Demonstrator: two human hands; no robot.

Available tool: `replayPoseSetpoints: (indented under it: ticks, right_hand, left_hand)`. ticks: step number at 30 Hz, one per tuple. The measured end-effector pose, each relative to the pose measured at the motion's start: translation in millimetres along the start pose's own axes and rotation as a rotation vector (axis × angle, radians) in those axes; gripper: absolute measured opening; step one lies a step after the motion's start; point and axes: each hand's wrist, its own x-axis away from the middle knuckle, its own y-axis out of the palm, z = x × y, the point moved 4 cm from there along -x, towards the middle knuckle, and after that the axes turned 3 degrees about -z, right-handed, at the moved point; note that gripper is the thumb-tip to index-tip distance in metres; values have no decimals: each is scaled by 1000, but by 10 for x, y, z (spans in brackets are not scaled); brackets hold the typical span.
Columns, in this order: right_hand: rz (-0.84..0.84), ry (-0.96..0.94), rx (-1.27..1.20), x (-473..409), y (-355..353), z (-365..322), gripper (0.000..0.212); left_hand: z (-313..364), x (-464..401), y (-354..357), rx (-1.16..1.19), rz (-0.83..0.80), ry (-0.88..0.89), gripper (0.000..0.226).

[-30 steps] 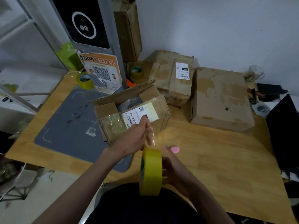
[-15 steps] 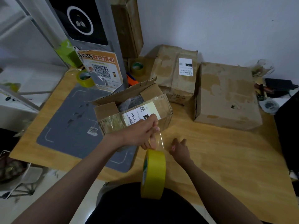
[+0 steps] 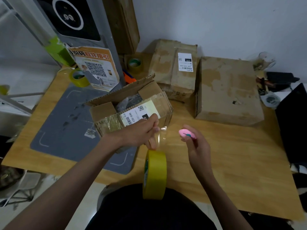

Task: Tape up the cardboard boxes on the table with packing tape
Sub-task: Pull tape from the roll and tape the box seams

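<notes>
We see a wooden table (image 3: pixel 216 163) that carries everything. On its left part lies a grey mat (image 3: pixel 66 130). At the far right stands the largest cardboard box (image 3: pixel 227 90), closed, its top scuffed and patchy. Just to its left, against the wall, a second closed box (image 3: pixel 172 70) bears a white label. In front of that one, partly on the mat's far corner, sits the open box (image 3: pixel 132 110), its rear flap raised, dark wrapped contents showing inside, and a label with a barcode across the near flap.

Behind the open box leans a grey panel with an orange-framed QR poster (image 3: pixel 94 68). Two spare tape rolls rest near it: one yellowish (image 3: pixel 78 78) at the mat's far left, one greenish (image 3: pixel 134 63) close to the wall.

Our left hand (image 3: pixel 141 131) is in front of the open box, its fingers curled and pinching the free end of a clear tape strip (image 3: pixel 160 138). From that strip the yellow tape roll (image 3: pixel 155 174) hangs on edge over the table's near rim, above a dark lap.

Our right hand (image 3: pixel 196 145), just right of the strip, curls around a small pink cutter (image 3: pixel 186 133), whose pink end sticks out above the fingers. The two hands are near but not touching.
</notes>
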Motion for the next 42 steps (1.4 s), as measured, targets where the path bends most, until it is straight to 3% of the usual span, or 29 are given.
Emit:
replayPoseSetpoints:
  ticks: [5,12,23,42]
  right_hand:
    - [-116,-199,-20,369,-68,-582,30]
    - [-229,-368,126,512,147,-631,25]
    - [-380,-374,212,410,232,-680,20]
    - [-430,-357,307,374,203,-672,20]
  left_hand:
    - [67,-4,-9,-63,-49,-16,20]
    - [142,67,9,-99,-38,-13,21]
    - [209,136,32,-150,-14,10,21]
    - [219,127,37,-139,-5,19,22]
